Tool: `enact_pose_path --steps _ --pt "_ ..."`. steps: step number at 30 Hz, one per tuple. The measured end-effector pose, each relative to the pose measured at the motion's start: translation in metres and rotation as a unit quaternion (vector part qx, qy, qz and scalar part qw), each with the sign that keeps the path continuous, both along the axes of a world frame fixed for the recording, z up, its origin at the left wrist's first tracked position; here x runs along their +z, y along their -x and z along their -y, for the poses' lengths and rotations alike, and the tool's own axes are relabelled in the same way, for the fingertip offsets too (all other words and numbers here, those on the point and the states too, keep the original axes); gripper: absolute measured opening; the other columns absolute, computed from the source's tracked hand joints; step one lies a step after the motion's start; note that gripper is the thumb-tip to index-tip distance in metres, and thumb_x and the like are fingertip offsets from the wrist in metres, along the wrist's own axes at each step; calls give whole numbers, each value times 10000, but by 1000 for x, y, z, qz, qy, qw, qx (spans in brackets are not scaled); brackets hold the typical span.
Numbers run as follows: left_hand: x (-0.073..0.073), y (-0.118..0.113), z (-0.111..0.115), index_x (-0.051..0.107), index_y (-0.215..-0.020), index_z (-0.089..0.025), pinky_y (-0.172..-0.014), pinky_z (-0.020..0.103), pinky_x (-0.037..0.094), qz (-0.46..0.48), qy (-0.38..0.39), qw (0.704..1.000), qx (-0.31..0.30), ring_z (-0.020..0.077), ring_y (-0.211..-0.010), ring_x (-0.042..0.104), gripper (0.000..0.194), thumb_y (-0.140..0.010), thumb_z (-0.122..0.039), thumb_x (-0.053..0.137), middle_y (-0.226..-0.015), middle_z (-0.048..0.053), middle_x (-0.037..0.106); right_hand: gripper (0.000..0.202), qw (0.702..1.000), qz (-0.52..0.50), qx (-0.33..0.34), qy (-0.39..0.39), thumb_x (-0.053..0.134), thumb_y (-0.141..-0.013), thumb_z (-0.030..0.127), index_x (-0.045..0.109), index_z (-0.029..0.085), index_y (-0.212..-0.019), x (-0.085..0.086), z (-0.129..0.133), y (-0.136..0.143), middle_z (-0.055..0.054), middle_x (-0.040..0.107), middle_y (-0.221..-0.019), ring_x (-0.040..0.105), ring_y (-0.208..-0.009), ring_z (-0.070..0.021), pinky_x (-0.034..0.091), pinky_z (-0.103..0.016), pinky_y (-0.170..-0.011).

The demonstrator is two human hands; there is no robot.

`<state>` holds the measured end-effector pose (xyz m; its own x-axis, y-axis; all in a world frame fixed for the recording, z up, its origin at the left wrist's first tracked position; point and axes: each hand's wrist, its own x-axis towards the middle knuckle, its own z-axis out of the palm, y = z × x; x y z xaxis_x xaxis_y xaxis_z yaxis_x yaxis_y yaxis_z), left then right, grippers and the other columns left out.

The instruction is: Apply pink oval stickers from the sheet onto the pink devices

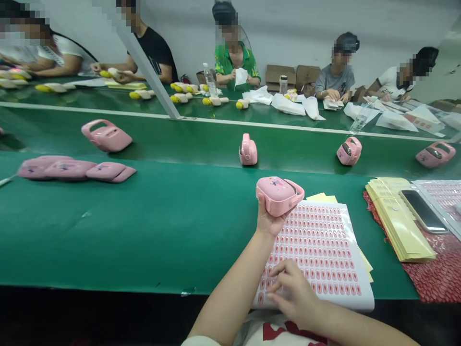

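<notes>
My left hand (268, 221) is raised above the table, its fingers wrapped round a pink plastic case with a carry handle (277, 194). The case's lid faces up and bears a small printed cartoon picture; its handle points to the right. Below it lies a white sticker sheet (317, 245) covered in rows of small pink-and-red oval stickers. Over the sheet's lower left part hovers my right hand (293, 293), fingers curved and spread apart, with nothing visible between them. Yellow paper (326, 197) sticks out from under the sheet.
Pink lids (72, 168) lie in a row at left. Several pink cases (248, 151) stand along the green strip (180, 144) ahead. To the right are yellow papers (399, 221), a phone (423, 211) and red bubble wrap (439, 276). Several co-workers sit opposite behind a slanted post (147, 57).
</notes>
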<state>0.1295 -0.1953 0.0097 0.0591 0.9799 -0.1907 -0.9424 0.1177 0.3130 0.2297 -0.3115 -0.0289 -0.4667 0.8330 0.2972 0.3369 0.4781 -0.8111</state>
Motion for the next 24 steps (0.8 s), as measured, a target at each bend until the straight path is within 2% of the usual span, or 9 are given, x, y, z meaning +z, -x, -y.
enact_pose_path --steps 1,3,5,8,13,24 --pt "-2 -2 1 495 -1110 -203 -727 352 513 18 -21 1000 -8 257 -1036 514 613 -623 -561 603 -1097 80 557 89 998 -42 -36 36 547 -729 186 533 218 -648 11 -11 -2 -30 531 -860 539 -813 -183 464 -348 -706" --pt "-6 -6 4 494 -1109 -169 -698 337 515 42 -25 999 -21 262 -993 532 642 -623 -578 590 -1058 105 564 135 981 -121 -142 58 545 -749 268 532 213 -626 32 -37 -7 -37 514 -879 525 -883 -194 437 -374 -783" --pt "-9 -11 8 485 -1125 -140 -674 307 512 47 -3 999 -25 257 -955 547 678 -632 -599 566 -1022 123 573 158 955 -185 -230 37 548 -747 318 534 208 -634 47 -61 -9 -51 498 -928 488 -973 -213 397 -405 -848" --pt "-11 -15 13 472 -1147 -110 -663 254 506 65 18 997 -30 236 -924 563 702 -658 -610 530 -990 138 591 156 934 -211 -288 -9 567 -725 331 544 207 -634 53 -84 -5 -61 475 -981 444 -1042 -226 340 -433 -911" --pt "-15 -15 16 466 -1162 -132 -664 213 510 117 33 992 -30 171 -801 600 633 -707 -570 503 -961 107 623 137 935 -175 -308 -29 576 -710 302 555 212 -609 49 -92 8 -66 481 -1003 434 -1040 -226 320 -435 -915" --pt "-12 -17 17 474 -1156 -128 -708 209 508 138 38 989 -34 165 -831 608 590 -745 -552 464 -984 112 625 129 953 -105 -272 -77 553 -736 209 520 219 -611 55 -97 1 -42 569 -999 434 -1017 -204 307 -409 -904"
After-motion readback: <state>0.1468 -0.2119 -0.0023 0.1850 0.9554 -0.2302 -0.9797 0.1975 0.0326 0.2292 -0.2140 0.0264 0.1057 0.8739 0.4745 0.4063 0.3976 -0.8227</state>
